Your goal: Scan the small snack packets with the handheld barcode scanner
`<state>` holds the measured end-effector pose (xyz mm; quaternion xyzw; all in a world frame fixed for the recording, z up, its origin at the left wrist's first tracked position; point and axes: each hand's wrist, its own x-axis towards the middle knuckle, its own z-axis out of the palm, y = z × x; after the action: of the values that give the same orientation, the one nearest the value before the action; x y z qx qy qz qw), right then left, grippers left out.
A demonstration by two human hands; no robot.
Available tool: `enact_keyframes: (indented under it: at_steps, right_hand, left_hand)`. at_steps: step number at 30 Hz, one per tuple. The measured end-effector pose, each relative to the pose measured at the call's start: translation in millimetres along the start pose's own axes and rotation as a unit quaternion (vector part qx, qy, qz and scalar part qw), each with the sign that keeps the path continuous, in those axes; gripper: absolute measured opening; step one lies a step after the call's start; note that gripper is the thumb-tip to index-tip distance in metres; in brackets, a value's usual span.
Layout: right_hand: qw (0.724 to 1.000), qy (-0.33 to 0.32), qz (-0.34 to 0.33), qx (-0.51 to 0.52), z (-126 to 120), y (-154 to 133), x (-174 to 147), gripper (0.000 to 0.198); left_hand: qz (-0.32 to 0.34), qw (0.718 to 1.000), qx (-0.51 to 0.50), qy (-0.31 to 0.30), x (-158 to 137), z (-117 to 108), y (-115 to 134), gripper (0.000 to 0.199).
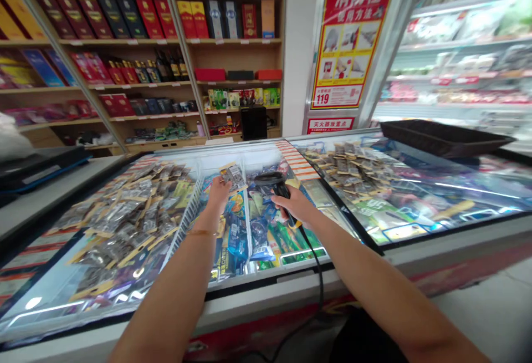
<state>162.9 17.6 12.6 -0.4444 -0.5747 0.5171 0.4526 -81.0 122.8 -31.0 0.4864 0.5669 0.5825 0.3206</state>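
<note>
The left hand (220,190) pinches a small packet (235,175) by its near left edge; the packet lies just left of the handheld barcode scanner (281,189), apart from it, long axis unclear. The right hand (294,206) grips the scanner's handle. Below: glass-topped chest freezer (249,306); beyond: stocked shelves (233,52).

Shop interior: wooden shelves (233,55) of boxes (148,18) and bottles (163,66) fill the left background. A red-and-yellow poster (353,39) hangs right of centre, beside a white wall (302,30). Far right, a brightly lit display case (469,47); pale floor (494,310) below.
</note>
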Motion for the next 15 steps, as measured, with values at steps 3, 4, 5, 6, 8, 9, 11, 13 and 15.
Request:
enact_keyframes:
  at_steps: [3, 4, 5, 6, 8, 9, 11, 13, 15]
  right_hand:
    - [0.999, 0.037, 0.004, 0.030, -13.1, -9.0, 2.3, 0.022]
    - [0.998, 0.051, 0.002, 0.039, -20.0, -12.8, 1.7, 0.021]
    - [0.997, 0.063, -0.001, 0.046, -28.4, -16.5, 0.1, 0.021]
    - [0.996, 0.073, -0.005, 0.048, -38.4, -20.0, -2.5, 0.020]
    - [0.995, 0.093, -0.017, 0.035, -62.8, -25.5, -9.9, 0.021]
    - [0.994, 0.106, -0.021, 0.023, -76.9, -27.5, -14.3, 0.022]
    - [0.990, 0.139, -0.026, 0.010, -107.7, -30.2, -23.2, 0.023]
    - [0.984, 0.175, -0.032, 0.010, -139.4, -32.3, -31.8, 0.022]
    - [0.976, 0.213, -0.038, 0.010, -169.6, -34.8, -40.3, 0.021]
  left_hand:
    - [-0.005, 1.000, 0.028, 0.007, -1.9, 2.5, 5.9, 0.022]
    - [-0.013, 0.999, 0.041, 0.006, -3.5, 5.5, 9.7, 0.022]
    - [-0.025, 0.999, 0.047, 0.005, -5.4, 9.9, 14.4, 0.022]
    - [-0.041, 0.998, 0.043, 0.002, -7.6, 16.1, 20.0, 0.024]
    - [-0.072, 0.997, 0.013, -0.010, -12.3, 34.6, 33.1, 0.028]
    - [-0.084, 0.996, -0.004, -0.020, -14.8, 47.2, 40.5, 0.031]
    - [-0.098, 0.993, -0.040, -0.050, -19.4, 78.9, 56.4, 0.035]
    - [-0.109, 0.988, -0.078, -0.082, -23.8, 118.0, 73.6, 0.036]
    - [-0.124, 0.979, -0.120, -0.108, -28.4, 161.4, 91.9, 0.037]
